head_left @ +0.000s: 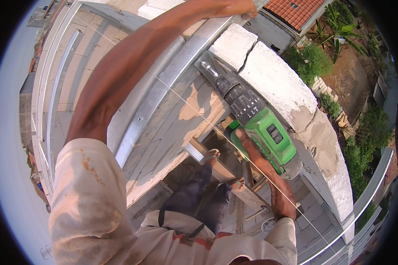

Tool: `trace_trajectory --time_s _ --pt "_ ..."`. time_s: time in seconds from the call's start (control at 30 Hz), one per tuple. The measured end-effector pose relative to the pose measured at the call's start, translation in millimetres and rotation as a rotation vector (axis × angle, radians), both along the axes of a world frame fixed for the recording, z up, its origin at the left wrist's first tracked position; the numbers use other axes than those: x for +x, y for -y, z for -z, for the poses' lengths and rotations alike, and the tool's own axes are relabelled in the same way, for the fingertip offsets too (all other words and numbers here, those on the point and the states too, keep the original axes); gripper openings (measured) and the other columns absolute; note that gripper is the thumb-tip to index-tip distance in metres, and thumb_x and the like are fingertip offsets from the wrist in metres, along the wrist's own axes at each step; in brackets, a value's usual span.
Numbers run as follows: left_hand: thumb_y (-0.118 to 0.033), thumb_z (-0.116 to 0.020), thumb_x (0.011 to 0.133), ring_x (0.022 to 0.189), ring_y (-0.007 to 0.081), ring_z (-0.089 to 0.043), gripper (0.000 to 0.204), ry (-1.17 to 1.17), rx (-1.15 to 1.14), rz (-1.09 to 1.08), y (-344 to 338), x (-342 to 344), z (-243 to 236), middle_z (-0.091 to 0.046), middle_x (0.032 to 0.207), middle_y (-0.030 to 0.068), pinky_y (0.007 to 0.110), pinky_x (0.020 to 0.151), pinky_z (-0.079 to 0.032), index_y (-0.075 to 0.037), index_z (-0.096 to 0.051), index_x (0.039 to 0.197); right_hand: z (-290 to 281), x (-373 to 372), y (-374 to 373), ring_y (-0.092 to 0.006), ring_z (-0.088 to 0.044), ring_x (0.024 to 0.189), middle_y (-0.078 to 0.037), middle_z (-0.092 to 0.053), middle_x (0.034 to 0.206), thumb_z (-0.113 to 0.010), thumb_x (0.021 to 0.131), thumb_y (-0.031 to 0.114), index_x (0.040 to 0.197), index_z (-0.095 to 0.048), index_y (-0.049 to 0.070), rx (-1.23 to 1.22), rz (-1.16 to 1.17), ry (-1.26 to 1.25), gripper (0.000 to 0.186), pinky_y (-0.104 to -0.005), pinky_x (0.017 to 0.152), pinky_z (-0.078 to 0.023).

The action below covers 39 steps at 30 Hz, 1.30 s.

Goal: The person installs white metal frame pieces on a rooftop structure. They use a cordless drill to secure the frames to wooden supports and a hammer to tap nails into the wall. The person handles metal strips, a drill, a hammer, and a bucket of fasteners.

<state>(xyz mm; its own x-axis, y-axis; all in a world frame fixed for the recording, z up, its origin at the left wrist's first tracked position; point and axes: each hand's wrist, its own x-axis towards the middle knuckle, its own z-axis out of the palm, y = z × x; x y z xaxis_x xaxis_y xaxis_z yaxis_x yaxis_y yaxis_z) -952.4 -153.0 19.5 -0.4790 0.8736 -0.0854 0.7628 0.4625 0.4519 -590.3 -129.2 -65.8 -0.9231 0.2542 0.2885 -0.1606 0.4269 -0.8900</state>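
My right hand point(248, 145) grips the handle of a green and black cordless drill point(256, 126), finger at the trigger. The drill's bit point(206, 67) points up-left at a flat metal bracket beside a long grey steel channel point(163, 88). My left arm reaches far forward, and my left hand point(239, 8) rests closed on the top end of that channel near the upper edge of the view. A thin taut string point(194, 110) crosses under my left arm and past the drill.
A white block wall top point(292, 101) runs along the right. My feet in sandals point(212, 155) stand on a wooden plank below. Grey wall blocks sit left of the channel. Roof tiles, plants and ground lie far below at right.
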Motion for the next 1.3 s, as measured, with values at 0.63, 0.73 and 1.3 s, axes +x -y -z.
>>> trace_trajectory --time_s 0.63,0.73,1.3 --pt "-0.061 -0.069 0.081 0.105 0.0400 -0.067 0.073 0.001 -0.001 -0.026 8.1 4.5 1.2 -0.071 0.112 0.0271 0.046 0.097 -0.049 0.001 -0.075 0.118 4.5 0.7 -10.0 -0.0247 -0.074 0.088 -0.015 -0.073 0.103 -0.080 0.079 0.005 0.125 -0.065 -0.001 0.068 -0.073 0.048 0.049 -0.0338 0.076 -0.059" --pt "-0.062 -0.069 0.081 0.105 0.0403 -0.067 0.073 -0.006 0.003 -0.027 8.3 2.6 -2.9 -0.071 0.112 0.0274 0.046 0.097 -0.049 0.002 -0.075 0.117 0.8 -3.0 -12.1 -0.0254 -0.074 0.087 -0.014 -0.073 0.102 -0.081 0.078 0.004 0.123 -0.066 -0.001 -0.013 -0.084 0.065 0.048 -0.0344 0.076 -0.059" --pt "-0.065 -0.070 0.079 0.106 0.0419 -0.068 0.078 -0.019 -0.033 -0.006 -12.7 5.3 -18.6 -0.072 0.113 0.0286 0.047 0.098 -0.049 0.003 -0.076 0.116 0.7 5.8 3.1 -0.0263 -0.072 0.104 -0.013 -0.076 0.117 -0.078 0.092 0.047 0.121 -0.073 0.006 -0.438 0.049 0.566 0.051 -0.0445 0.091 -0.056"
